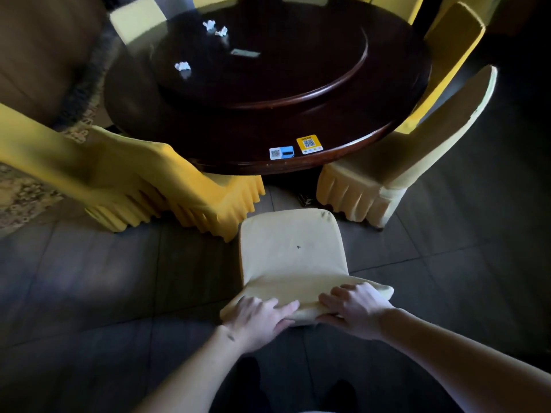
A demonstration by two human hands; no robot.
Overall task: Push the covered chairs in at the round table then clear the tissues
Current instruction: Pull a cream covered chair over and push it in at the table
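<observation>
Yellow-covered chair (290, 251) back gripped by both hands (307, 311) (fingers curled over top); three tissues (182, 66) on table (343, 126).

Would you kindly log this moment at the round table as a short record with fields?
left hand: left hand grips the top of the pale chair
right hand: right hand grips the same backrest top
pale chair: on the floor, seat short of the round table
neighbours: yellow chair to its left, cream chair to its right, both partly tucked under
tissues: three crumpled tissues on the table's raised centre disc
stickers: two QR stickers near the table's near edge
</observation>
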